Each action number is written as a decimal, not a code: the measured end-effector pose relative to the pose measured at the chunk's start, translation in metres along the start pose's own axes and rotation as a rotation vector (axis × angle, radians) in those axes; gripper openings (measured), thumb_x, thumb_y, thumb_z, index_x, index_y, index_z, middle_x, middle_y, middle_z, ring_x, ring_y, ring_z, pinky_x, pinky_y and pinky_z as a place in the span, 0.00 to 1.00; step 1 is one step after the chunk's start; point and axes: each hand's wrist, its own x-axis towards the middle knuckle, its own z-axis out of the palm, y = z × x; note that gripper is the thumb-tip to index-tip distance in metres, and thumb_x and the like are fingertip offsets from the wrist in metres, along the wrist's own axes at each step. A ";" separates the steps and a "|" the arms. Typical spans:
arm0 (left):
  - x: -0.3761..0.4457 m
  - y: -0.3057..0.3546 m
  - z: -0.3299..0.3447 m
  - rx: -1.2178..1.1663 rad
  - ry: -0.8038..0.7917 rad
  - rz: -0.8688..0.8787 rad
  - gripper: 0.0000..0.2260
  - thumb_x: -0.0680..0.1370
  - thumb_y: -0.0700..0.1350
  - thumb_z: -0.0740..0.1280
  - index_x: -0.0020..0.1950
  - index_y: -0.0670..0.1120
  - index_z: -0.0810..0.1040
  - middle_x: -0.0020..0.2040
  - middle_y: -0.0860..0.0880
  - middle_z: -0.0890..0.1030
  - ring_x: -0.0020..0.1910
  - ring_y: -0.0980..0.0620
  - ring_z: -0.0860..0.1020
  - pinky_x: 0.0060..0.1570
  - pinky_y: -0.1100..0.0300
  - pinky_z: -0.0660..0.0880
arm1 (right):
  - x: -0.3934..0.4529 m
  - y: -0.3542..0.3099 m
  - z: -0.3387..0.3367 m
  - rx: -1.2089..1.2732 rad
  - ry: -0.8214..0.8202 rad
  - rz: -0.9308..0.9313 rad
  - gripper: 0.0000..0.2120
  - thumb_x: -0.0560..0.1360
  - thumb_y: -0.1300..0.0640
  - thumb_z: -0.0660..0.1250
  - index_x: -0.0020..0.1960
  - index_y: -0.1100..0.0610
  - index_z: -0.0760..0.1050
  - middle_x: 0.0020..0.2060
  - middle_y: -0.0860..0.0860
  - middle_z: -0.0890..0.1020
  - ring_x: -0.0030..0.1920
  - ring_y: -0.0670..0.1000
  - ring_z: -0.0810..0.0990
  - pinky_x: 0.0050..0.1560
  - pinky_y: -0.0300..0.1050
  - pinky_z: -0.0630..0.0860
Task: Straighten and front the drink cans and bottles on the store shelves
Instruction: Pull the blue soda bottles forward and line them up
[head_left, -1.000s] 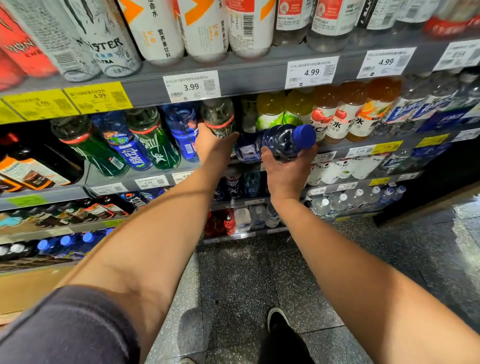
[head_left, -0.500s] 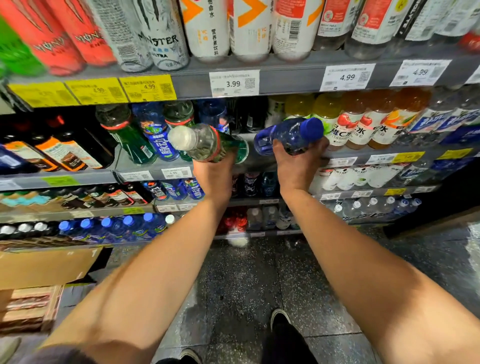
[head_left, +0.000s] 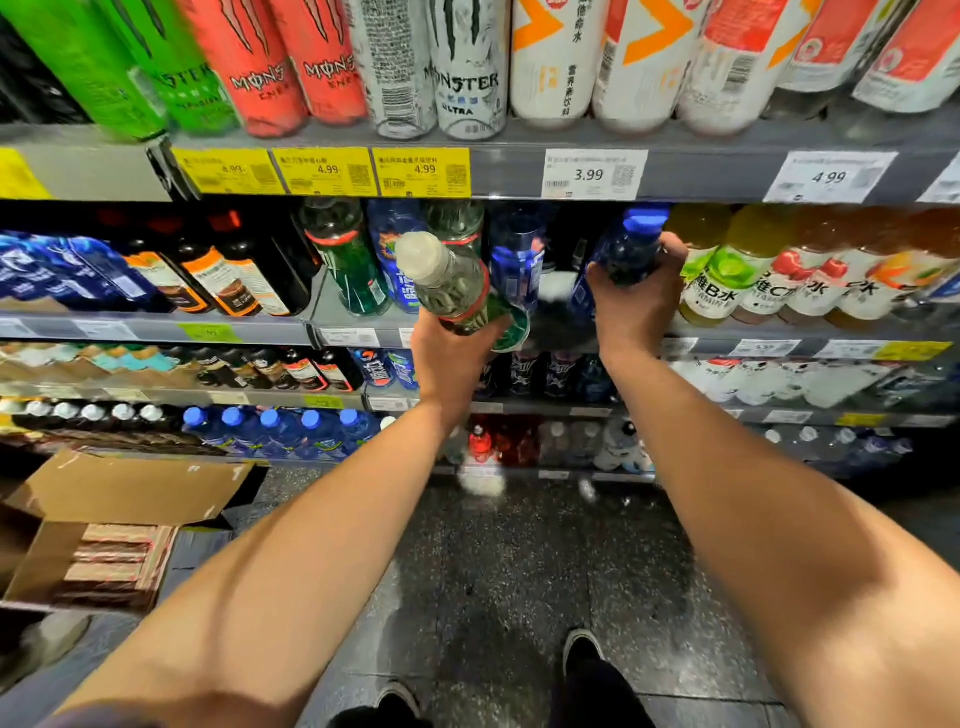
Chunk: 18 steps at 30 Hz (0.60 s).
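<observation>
2 bottles are held off the shelf (head_left: 727, 332): left hand (head_left: 457, 358) grips the clear bottle (head_left: 449, 283), cap tilted up-left; right hand (head_left: 636, 306) grips the blue bottle (head_left: 626, 249), cap up, nearer the gap.

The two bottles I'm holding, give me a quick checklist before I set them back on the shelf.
1. Left hand grip on the green bottle: ok, fingers wrap its lower body.
2. Right hand grip on the blue bottle: ok, fingers curl round it.
3. Green bottle upright: not ok, it tilts with the white cap leaning toward the camera.
4. Blue bottle upright: not ok, it leans with the cap up and to the right.
5. Free slot on the middle shelf between the hands: ok, a dark gap shows there.
6. Labels facing front: cannot tell, blurred and partly covered by the hands.
</observation>
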 end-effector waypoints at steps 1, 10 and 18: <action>0.000 -0.002 0.000 0.008 0.007 -0.009 0.24 0.64 0.51 0.81 0.56 0.45 0.81 0.48 0.52 0.85 0.47 0.55 0.84 0.52 0.52 0.81 | -0.002 0.000 0.000 0.004 -0.003 -0.002 0.28 0.63 0.55 0.76 0.59 0.54 0.69 0.52 0.47 0.78 0.53 0.51 0.77 0.54 0.45 0.75; -0.005 -0.002 0.023 0.026 -0.022 -0.092 0.28 0.61 0.52 0.83 0.56 0.43 0.79 0.48 0.53 0.83 0.45 0.55 0.81 0.46 0.73 0.75 | -0.031 -0.001 -0.022 0.173 0.068 0.149 0.35 0.65 0.56 0.79 0.65 0.58 0.64 0.53 0.48 0.77 0.51 0.50 0.80 0.56 0.39 0.76; 0.001 0.003 0.063 0.089 -0.083 -0.082 0.31 0.59 0.56 0.81 0.57 0.44 0.81 0.50 0.49 0.85 0.49 0.52 0.84 0.49 0.60 0.79 | -0.043 0.013 -0.067 0.171 0.175 0.106 0.29 0.67 0.61 0.77 0.61 0.60 0.64 0.50 0.42 0.73 0.44 0.32 0.75 0.48 0.29 0.72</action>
